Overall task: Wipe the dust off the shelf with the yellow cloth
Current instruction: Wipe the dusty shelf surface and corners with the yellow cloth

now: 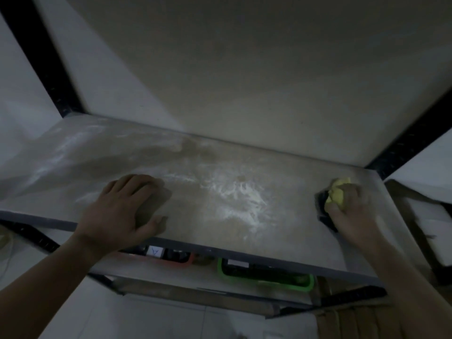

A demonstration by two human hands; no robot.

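The shelf board (190, 216) is pale and smeared with white dust; the thickest patch (244, 199) lies right of centre. My left hand (127, 211) rests flat on the board near its front left, fingers spread, holding nothing. My right hand (352, 211) is at the board's right end, closed around the bunched yellow cloth (338, 193), which is pressed onto the surface. A dark shape beside that hand looks like shadow.
Black metal uprights (49, 57) frame the shelf at the back left and back right (411, 143). On the lower shelf stand a green tray (266, 285) and an orange-edged tray (181, 261). A white wall (244, 69) rises behind. Brown cardboard (354, 319) sits low right.
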